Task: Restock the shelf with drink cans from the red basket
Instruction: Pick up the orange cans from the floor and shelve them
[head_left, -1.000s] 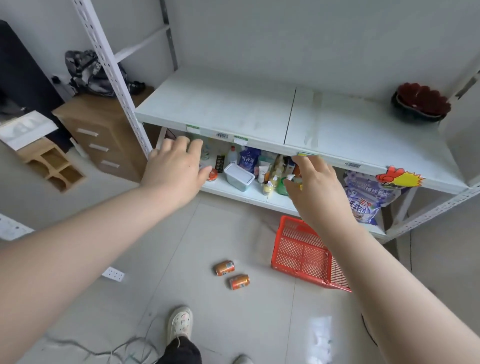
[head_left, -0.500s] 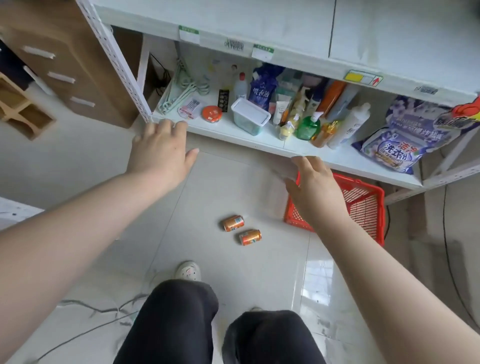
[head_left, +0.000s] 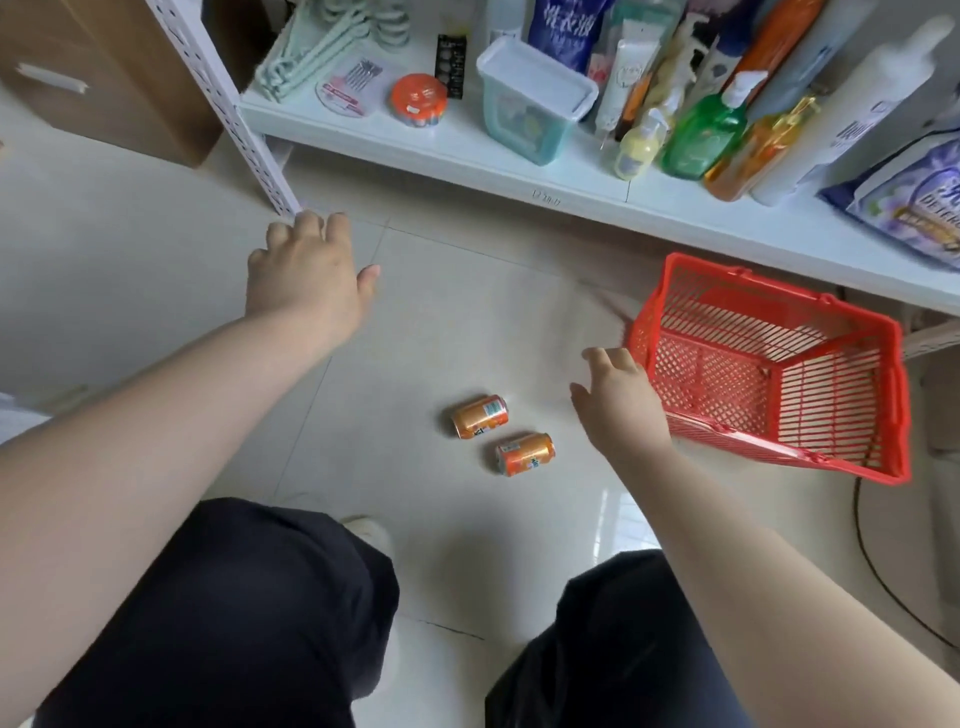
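On the tiled floor under the shelf (head_left: 519, 171), the red basket (head_left: 779, 364) lies tipped and empty; two orange cans (head_left: 479, 416) lie just left of it. Right hand (head_left: 618, 410) hovers between cans and basket, fingers loosely spread, holding nothing. Left hand (head_left: 306, 280) hangs open, empty, near the shelf post (head_left: 228, 104).

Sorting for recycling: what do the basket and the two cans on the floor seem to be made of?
Basket: looks like moulded red plastic, given its thin lattice walls and dull sheen.
Cans: probably thin metal with glossy orange printing; a silvery rim shows at each end.
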